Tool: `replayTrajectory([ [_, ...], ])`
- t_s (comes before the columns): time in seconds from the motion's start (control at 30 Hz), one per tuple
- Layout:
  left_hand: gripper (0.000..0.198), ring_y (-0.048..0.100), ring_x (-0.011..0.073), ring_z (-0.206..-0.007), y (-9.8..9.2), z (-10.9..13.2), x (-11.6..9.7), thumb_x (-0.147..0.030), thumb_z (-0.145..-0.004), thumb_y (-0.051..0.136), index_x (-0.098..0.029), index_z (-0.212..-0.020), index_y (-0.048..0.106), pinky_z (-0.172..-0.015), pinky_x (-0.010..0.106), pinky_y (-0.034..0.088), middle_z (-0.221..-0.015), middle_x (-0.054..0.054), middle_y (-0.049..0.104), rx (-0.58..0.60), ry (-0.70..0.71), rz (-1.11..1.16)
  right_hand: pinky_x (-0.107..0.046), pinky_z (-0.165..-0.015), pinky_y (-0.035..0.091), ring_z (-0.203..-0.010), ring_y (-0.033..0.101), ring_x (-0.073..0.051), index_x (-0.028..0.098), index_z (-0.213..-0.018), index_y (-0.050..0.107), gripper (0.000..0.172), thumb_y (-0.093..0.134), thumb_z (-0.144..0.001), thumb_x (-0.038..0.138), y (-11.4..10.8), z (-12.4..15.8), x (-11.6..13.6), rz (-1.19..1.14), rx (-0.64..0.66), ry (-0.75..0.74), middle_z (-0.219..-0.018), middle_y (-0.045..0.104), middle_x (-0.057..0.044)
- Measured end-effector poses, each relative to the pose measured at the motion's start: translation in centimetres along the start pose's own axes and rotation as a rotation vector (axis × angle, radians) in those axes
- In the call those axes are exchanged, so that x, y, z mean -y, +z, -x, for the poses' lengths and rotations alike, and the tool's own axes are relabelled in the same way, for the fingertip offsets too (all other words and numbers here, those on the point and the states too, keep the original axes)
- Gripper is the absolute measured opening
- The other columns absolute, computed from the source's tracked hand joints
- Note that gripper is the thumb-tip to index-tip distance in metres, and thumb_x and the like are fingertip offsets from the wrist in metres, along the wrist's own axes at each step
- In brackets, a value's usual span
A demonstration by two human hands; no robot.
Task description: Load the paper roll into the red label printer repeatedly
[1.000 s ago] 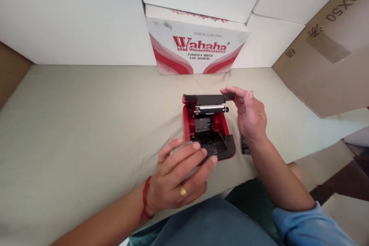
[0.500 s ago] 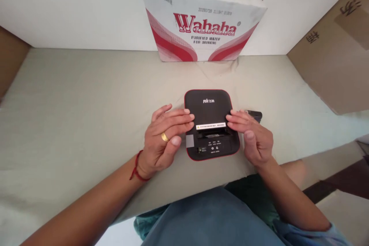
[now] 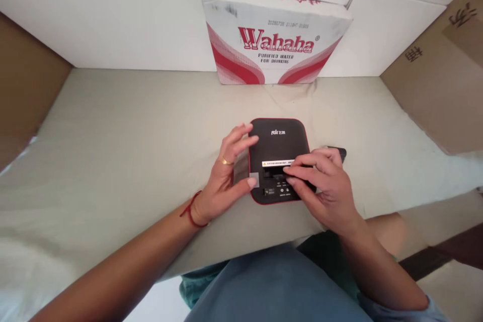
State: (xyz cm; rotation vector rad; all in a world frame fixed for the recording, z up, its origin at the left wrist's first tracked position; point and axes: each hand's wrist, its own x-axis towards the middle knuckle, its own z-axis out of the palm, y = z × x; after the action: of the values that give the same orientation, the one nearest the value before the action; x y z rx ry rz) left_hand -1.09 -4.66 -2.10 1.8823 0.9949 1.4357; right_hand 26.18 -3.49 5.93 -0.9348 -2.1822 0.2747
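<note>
A flat black device with a red edge, a white label strip and small buttons lies on the cloth-covered surface. My left hand, with a ring and a red string bracelet, rests at its left edge, thumb apart from the fingers, which touch the side. Over the slot below the label strip, the thumb and fingertips of my right hand come together in a pinch. Whatever may be between them is too small to make out. A small black object is partly hidden behind my right hand.
A Wahaha water carton stands behind the device, against white boxes. Brown cardboard boxes stand at the right and left. The front edge of the pale cloth surface runs by my lap.
My right hand has moved left from the device's right edge onto its slot, its fingers now pinched. My left thumb has come down to the left edge. The view has shifted slightly.
</note>
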Motion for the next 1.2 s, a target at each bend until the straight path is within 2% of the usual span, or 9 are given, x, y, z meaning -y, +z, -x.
replayTrajectory([
  [0.07, 0.082, 0.024, 0.0399, -0.19, 0.2, -0.1, 0.3, -0.063, -0.112, 0.074, -0.044, -0.185, 0.043, -0.154, 0.071, 0.023, -0.201, 0.01, 0.033, 0.032, -0.103, 0.149, -0.05, -0.092, 0.06, -0.102, 0.074, -0.027, 0.033, -0.115, 0.089, 0.022, 0.073, -0.113, 0.017, 0.2, -0.2, 0.1, 0.035, -0.017, -0.02, -0.107, 0.09, -0.004],
  [0.2, 0.096, 0.013, 0.0414, -0.193, 0.4, -0.3, 0.4, -0.064, -0.106, 0.083, -0.05, -0.188, 0.036, -0.155, 0.071, 0.018, -0.207, 0.003, 0.014, 0.108, -0.196, 0.363, -0.051, -0.093, 0.058, -0.102, 0.07, -0.027, 0.033, -0.115, 0.088, 0.025, 0.074, -0.111, 0.013, 0.3, 0.1, 0.2, 0.079, -0.042, -0.042, -0.107, 0.089, -0.004],
  [0.3, 0.101, 0.015, 0.0401, -0.192, 0.6, -0.3, 0.2, -0.062, -0.104, 0.086, -0.053, -0.189, 0.033, -0.155, 0.069, 0.019, -0.206, 0.0, 0.018, 0.122, -0.224, 0.444, -0.051, -0.091, 0.059, -0.101, 0.072, -0.028, 0.034, -0.118, 0.087, 0.025, 0.075, -0.11, 0.013, 0.2, 0.6, 0.4, 0.084, -0.047, -0.061, -0.107, 0.089, -0.004],
  [0.4, 0.108, 0.021, 0.0394, -0.191, 0.9, -0.1, 0.5, -0.062, -0.101, 0.088, -0.055, -0.19, 0.028, -0.153, 0.066, 0.031, -0.206, -0.001, 0.021, 0.082, -0.24, 0.469, -0.052, -0.091, 0.06, -0.1, 0.074, -0.028, 0.032, -0.126, 0.084, 0.026, 0.074, -0.11, 0.014, 0.2, 1.4, 0.5, 0.075, -0.026, -0.092, -0.111, 0.09, -0.005],
  [0.57, 0.124, 0.013, 0.0366, -0.193, 1.9, 0.5, 1.9, -0.058, -0.095, 0.089, -0.061, -0.19, 0.01, -0.153, 0.068, 0.03, -0.207, -0.008, 0.011, 0.037, -0.381, 0.521, -0.056, -0.096, 0.061, -0.112, 0.076, -0.033, 0.034, -0.153, 0.078, 0.048, 0.068, -0.108, 0.018, 0.2, 3.9, 0.5, 0.113, -0.036, -0.141, -0.13, 0.091, -0.008],
  [0.77, 0.125, 0.019, 0.0367, -0.192, 2.5, 0.3, 2.3, -0.057, -0.09, 0.094, -0.062, -0.189, 0.017, -0.153, 0.065, 0.033, -0.207, -0.008, 0.013, 0.042, -0.345, 0.628, -0.053, -0.097, 0.062, -0.115, 0.072, -0.033, 0.031, -0.163, 0.076, 0.058, 0.07, -0.107, 0.016, 0.6, 5.6, 0.7, 0.149, -0.107, -0.144, -0.13, 0.092, -0.008],
  [0.9, 0.12, 0.028, 0.0394, -0.189, 2.8, 0.2, 2.6, -0.064, -0.092, 0.094, -0.053, -0.19, 0.027, -0.152, 0.065, 0.035, -0.205, 0.0, 0.025, 0.028, -0.303, 0.614, -0.055, -0.098, 0.066, -0.107, 0.08, -0.031, 0.032, -0.143, 0.086, 0.038, 0.068, -0.111, 0.021, -0.4, 4.0, 0.6, 0.072, -0.037, -0.157, -0.121, 0.093, -0.007],
  [1.07, 0.089, 0.036, 0.0339, -0.186, 3.3, 0.4, 4.0, -0.069, -0.107, 0.073, -0.047, -0.185, 0.036, -0.152, 0.061, 0.038, -0.2, 0.005, 0.035, -0.143, -0.405, 0.559, -0.045, -0.091, 0.071, -0.101, 0.088, -0.027, 0.031, -0.117, 0.091, 0.025, 0.066, -0.119, 0.032, -2.5, -1.1, -0.1, 0.014, 0.09, 0.044, -0.113, 0.094, -0.005],
  [1.2, 0.071, 0.049, 0.034, -0.178, 3.6, 0.3, 4.4, -0.065, -0.11, 0.071, -0.039, -0.173, 0.051, -0.145, 0.061, 0.048, -0.19, 0.009, 0.05, -0.192, -0.452, 0.57, -0.04, -0.081, 0.066, -0.1, 0.088, -0.027, 0.029, -0.109, 0.09, 0.027, 0.065, -0.115, 0.028, -1.9, -6.3, -0.2, 0.288, 0.404, 0.125, -0.117, 0.094, -0.006],
])
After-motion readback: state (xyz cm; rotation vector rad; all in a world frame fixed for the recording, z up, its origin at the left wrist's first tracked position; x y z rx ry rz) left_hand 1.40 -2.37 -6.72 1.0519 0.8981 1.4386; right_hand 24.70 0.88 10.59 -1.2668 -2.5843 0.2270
